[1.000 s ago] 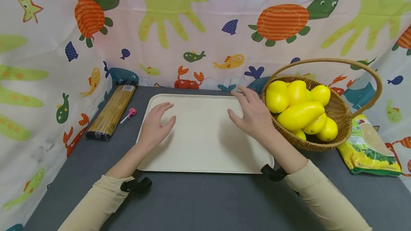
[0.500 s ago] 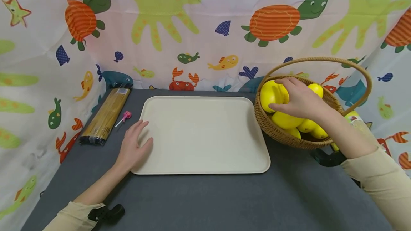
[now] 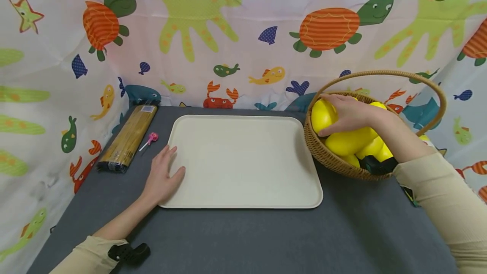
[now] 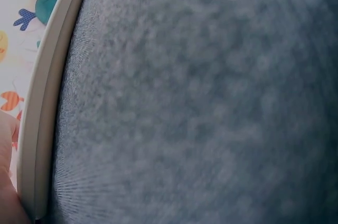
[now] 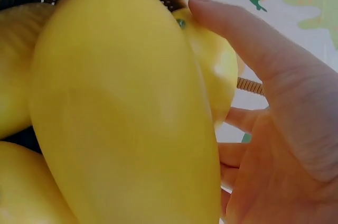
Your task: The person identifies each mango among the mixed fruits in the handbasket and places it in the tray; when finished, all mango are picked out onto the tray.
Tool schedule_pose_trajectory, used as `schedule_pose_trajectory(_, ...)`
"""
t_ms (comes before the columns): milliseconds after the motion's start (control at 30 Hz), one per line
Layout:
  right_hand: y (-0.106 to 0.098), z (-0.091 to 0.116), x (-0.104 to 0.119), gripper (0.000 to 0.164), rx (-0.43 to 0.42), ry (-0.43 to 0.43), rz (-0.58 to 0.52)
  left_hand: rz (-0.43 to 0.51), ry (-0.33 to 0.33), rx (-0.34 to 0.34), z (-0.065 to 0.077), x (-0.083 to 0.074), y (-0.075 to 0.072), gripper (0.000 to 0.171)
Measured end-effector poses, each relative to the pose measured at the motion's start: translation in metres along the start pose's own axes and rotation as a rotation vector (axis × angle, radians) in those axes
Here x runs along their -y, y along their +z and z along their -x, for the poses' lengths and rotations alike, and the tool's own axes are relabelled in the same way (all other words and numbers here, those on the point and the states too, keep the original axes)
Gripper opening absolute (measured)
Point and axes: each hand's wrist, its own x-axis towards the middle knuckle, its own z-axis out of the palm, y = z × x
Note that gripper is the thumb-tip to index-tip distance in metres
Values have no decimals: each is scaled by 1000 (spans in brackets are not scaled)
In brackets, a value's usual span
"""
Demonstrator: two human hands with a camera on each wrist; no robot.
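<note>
My right hand reaches into a wicker basket of yellow fruit at the right. Its thumb and fingers curl round a rounded, glossy yellow fruit at the basket's left side. In the right wrist view, the thumb lies by this fruit's green stem spot, with the fingers behind it. A larger elongated yellow fruit lies in front, hiding part of the grip. My left hand, fingers extended, rests at the left edge of a cream tray. The left wrist view shows the tray's rim close up.
Left of the tray lie a bundle of thin sticks in clear wrap and a pink lollipop. A mostly hidden packet sits behind my right forearm. A cloth with sea animals hangs behind the grey table.
My right hand has moved from above the tray rightward into the basket and closed round a fruit. My left hand has drawn back toward the tray's left edge.
</note>
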Motion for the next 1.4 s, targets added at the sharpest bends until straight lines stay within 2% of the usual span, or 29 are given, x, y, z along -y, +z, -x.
schedule_pose_trajectory(167,1,-3,-4,110,8,-7,16,-34,-21,1,2,0,1,62)
schedule_pose_trajectory(400,3,-2,-7,107,-61,-18,-5,-54,-19,-5,2,1,1,60)
schedule_pose_trajectory(600,1,10,-7,106,-120,-10,-55,-73,-21,7,1,2,2,60)
schedule_pose_trajectory(767,-1,28,1,106,-166,-3,-155,-87,-36,24,1,1,1,61)
schedule_pose_trajectory(933,6,43,15,107,-177,-28,-312,-105,-47,35,2,1,1,62)
schedule_pose_trajectory(1100,15,50,37,111,-121,-41,-443,-129,-42,35,2,2,0,63)
schedule_pose_trajectory(1267,26,43,64,111,-96,-71,-562,-136,-38,30,2,1,-1,63)
schedule_pose_trajectory(1400,41,26,84,112,-89,-118,-630,-142,-42,31,2,-1,0,63)
